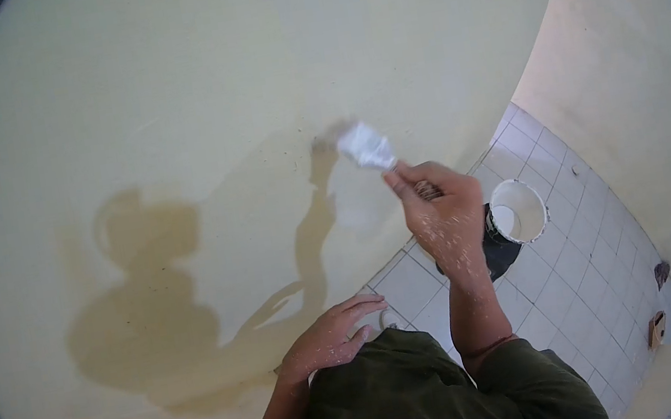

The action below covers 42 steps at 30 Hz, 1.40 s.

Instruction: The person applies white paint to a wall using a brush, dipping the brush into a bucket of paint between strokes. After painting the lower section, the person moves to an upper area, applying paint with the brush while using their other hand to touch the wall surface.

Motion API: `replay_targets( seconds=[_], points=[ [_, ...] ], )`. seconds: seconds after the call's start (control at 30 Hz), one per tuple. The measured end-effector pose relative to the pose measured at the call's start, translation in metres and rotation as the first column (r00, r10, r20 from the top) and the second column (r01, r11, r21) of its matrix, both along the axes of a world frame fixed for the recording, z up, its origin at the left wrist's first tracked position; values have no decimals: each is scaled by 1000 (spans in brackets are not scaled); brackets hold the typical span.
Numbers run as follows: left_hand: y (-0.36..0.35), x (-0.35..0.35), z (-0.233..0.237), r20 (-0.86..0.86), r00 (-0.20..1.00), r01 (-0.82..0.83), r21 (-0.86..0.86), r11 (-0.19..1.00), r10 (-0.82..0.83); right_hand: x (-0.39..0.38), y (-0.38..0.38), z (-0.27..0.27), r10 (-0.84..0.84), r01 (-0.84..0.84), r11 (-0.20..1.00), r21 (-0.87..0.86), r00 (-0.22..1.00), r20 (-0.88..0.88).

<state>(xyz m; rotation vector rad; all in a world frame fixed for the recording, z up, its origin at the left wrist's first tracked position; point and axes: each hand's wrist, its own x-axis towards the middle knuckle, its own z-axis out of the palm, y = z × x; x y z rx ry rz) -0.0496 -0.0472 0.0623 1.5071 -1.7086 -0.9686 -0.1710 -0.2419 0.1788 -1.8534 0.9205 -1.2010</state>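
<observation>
My right hand [445,215] is closed around the handle of a paintbrush [367,146], its head coated white. The brush points up and left, its blurred tip right at the pale yellow wall [201,65]. White specks dot the back of that hand and the forearm. Low in front of my body, my left hand [329,338] holds nothing, with its fingers stretched out close to the wall. Shadows of my head, arm and brush fall across the wall.
A white bucket [520,212] with a smeared rim stands on the tiled floor [551,286] beyond my right hand, next to a black object [500,256]. Another wall [637,78] rises at the right. Near its foot lie a small brown object [656,330] and a dark one [663,274].
</observation>
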Motion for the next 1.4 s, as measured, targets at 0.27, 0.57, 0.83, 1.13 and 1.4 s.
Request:
replay_targets(
  seconds=[0.27, 0.57, 0.83, 1.13, 1.4],
  points=[
    [5, 6, -4, -19, 999, -29, 8, 1000, 29, 26, 6, -48, 9, 0, 966, -258, 999, 31],
    [9, 11, -4, -3, 999, -42, -7, 999, 42, -4, -16, -278, -10, 2, 1000, -17, 897, -441],
    [12, 9, -7, 6, 1000, 27, -2, 1000, -27, 8, -21, -178, -22, 21, 1000, -9, 855, -518],
    [9, 44, 36, 186, 958, -166, -253, 953, 217, 15, 17, 85, -92, 127, 979, -161, 974, 209],
    [13, 73, 71, 131, 913, -286, -470, 835, 387, 34, -15, -54, -55, 65, 986, -151, 996, 70]
  ],
)
